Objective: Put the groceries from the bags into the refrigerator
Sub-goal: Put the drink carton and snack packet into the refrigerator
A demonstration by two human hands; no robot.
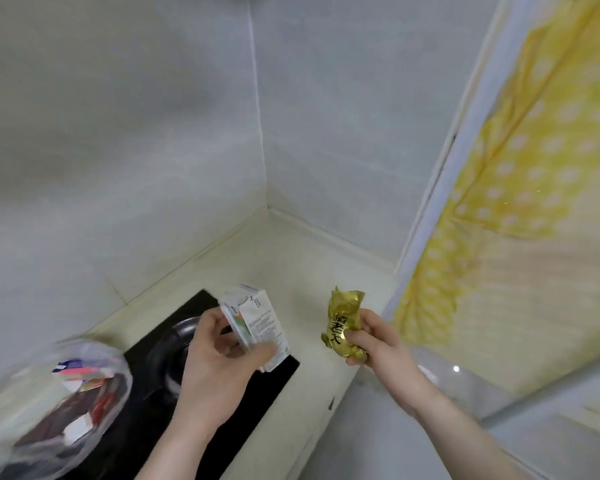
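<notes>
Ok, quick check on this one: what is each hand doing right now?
Left hand: grips a small white carton above the stove.
Right hand: grips a gold foil packet.

A single wide-angle view is given from head height, directed forward and down into a corner of pale tiled walls (153, 133). The cream countertop (291, 271) is seen close below, with a yellow dotted curtain (516, 168) at right.
</notes>
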